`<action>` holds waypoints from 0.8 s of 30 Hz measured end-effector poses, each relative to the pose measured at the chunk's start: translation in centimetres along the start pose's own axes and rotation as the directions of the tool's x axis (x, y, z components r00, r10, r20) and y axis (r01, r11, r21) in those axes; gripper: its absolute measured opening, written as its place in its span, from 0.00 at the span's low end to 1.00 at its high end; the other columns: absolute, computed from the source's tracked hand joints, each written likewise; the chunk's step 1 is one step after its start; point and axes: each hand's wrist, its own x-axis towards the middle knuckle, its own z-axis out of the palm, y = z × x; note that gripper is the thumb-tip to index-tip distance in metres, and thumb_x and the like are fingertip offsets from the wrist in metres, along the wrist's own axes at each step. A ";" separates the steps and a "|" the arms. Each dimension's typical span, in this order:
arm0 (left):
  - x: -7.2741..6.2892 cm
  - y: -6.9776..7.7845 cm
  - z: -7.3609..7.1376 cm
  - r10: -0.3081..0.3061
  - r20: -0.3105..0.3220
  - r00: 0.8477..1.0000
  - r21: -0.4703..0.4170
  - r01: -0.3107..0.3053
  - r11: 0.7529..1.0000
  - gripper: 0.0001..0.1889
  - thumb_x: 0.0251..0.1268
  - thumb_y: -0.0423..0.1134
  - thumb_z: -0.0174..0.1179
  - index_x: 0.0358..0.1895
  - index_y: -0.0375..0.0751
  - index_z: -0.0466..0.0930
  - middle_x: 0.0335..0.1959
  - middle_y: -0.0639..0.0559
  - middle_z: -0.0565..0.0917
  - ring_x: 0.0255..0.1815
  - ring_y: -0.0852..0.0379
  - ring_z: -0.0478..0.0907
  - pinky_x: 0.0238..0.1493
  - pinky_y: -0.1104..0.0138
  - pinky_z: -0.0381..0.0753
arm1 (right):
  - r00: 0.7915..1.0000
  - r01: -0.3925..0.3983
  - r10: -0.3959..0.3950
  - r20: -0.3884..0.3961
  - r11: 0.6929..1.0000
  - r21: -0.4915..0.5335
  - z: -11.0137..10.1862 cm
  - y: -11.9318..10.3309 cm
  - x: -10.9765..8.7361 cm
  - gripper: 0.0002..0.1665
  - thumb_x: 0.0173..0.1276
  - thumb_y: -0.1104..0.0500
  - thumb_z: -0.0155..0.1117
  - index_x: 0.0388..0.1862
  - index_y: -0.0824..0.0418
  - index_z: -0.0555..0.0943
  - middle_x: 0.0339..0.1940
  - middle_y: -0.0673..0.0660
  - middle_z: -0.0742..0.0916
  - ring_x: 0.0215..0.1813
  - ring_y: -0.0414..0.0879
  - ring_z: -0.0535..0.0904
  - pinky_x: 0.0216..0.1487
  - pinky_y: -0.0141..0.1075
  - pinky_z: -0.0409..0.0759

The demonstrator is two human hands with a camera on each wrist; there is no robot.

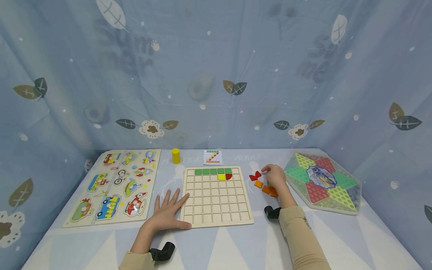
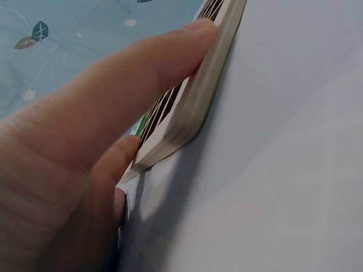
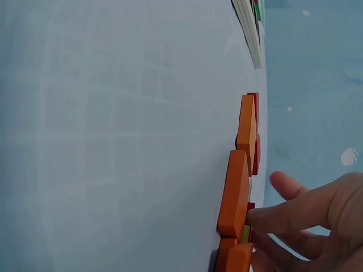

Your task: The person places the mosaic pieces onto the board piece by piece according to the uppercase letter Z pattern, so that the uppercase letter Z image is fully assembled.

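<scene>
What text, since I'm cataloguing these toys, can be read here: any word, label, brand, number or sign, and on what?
No text reads for certain.
Box label: any lettering too blurred.
Curtain: faint dark lettering, too blurred.
Tablecloth: pale letter-like marks, too faint.
Card: coloured Z-like shape; no readable words.

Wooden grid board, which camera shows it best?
Head view: the wooden grid board appears nearly whole, its cells clearly visible. The left wrist view catches one corner nearly edge-on, partly behind the left hand; the right wrist view shows only a bit of its edge, at the top.
</scene>
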 end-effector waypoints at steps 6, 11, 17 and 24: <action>0.0 0.1 -0.1 0.001 0.002 1.000 0.004 -0.001 1.000 0.56 0.34 0.67 0.68 0.71 0.48 0.57 0.73 0.38 0.46 0.72 0.33 0.31 0.63 0.38 0.23 | 1.000 0.010 -0.011 -0.008 1.000 -0.018 0.2 0.1 0.1 0.15 0.58 0.74 0.53 0.41 0.64 0.81 0.45 0.65 0.80 0.39 0.54 0.74 0.38 0.38 0.78; 0.0 -0.1 0.1 0.011 -0.006 1.000 -0.015 -0.011 1.000 0.56 0.33 0.67 0.67 0.71 0.47 0.57 0.73 0.37 0.46 0.72 0.32 0.32 0.63 0.39 0.21 | 1.000 0.008 -0.008 -0.008 0.998 0.057 0.2 0.0 0.3 0.15 0.57 0.75 0.57 0.43 0.65 0.80 0.43 0.64 0.80 0.37 0.53 0.74 0.35 0.35 0.79; 0.0 -0.3 0.3 0.024 -0.021 1.000 -0.031 -0.024 0.999 0.57 0.31 0.68 0.67 0.70 0.45 0.58 0.73 0.36 0.47 0.72 0.31 0.32 0.63 0.39 0.19 | 1.000 0.011 -0.013 0.019 0.996 0.091 0.2 0.0 0.6 0.18 0.52 0.77 0.57 0.41 0.65 0.80 0.37 0.62 0.80 0.34 0.52 0.72 0.28 0.32 0.77; 0.0 -0.2 0.0 0.008 0.003 1.000 0.003 -0.008 1.000 0.56 0.34 0.66 0.68 0.71 0.47 0.57 0.73 0.37 0.46 0.72 0.32 0.31 0.63 0.38 0.22 | 1.000 0.001 -0.002 0.016 0.996 0.090 0.0 -0.5 0.1 0.18 0.56 0.74 0.59 0.47 0.65 0.80 0.49 0.66 0.79 0.42 0.55 0.74 0.42 0.40 0.81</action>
